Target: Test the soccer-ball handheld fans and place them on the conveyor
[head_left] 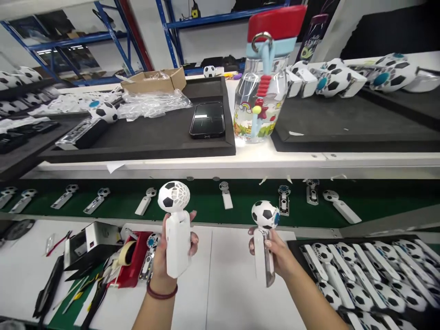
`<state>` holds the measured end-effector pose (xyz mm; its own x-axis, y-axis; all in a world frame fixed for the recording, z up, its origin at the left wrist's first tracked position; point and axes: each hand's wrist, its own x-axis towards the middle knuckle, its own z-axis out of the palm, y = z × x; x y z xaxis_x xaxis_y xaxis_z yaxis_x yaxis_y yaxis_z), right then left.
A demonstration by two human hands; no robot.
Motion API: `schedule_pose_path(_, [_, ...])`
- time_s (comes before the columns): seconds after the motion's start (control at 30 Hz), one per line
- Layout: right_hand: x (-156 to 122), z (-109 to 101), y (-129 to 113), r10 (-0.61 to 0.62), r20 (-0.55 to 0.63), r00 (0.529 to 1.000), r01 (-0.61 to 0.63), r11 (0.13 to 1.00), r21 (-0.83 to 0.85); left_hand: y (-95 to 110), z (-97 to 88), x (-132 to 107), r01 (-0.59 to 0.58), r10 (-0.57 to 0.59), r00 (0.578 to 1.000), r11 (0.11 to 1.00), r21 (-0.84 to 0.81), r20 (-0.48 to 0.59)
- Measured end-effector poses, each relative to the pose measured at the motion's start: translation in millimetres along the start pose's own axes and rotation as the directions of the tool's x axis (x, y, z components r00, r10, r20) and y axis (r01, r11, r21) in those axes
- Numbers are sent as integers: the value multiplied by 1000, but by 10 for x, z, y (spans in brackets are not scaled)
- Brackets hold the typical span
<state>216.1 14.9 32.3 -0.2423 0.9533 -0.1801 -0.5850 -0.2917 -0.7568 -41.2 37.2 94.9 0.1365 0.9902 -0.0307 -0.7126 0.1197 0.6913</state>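
Note:
My left hand (172, 259) grips a white handheld fan (178, 243) around its body, and its soccer-ball head with an openwork grille (173, 197) points up. My right hand (277, 252) holds a second soccer-ball fan (264, 243) by its clear-backed handle, with the ball head (265, 214) on top. The two hands are apart, each raised over the white bench (220, 293) just in front of the green conveyor belt (206, 199). A dark bead bracelet (162, 291) circles my left wrist.
Several fans lie on the belt, and several more fill a black tray (364, 279) at lower right. Tape, a red box and tools lie at lower left. A phone (207, 120), a patterned water bottle (261, 82) and black foam mats stand on the shelf beyond.

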Motion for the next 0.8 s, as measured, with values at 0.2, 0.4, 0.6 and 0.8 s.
schedule_pose_path(0.2, [-316, 159, -276, 93, -43, 995, -90, 993, 71, 164, 163, -272, -37, 26, 998, 974, 222, 54])
schedule_pose_path(0.4, [-496, 221, -331, 107, -74, 992, -98, 989, 114, 163, 128, -418, -70, 118, 987, 928, 365, -113])
schedule_pose_path(0.6, [-567, 256, -222, 72, -222, 972, -46, 992, 120, 42, 220, -456, 156, -100, 955, 970, 185, -278])
schedule_pose_path(0.8, [-595, 308, -82, 63, -338, 939, -22, 992, 123, -217, 197, -487, 323, -222, 848, 936, 138, -480])
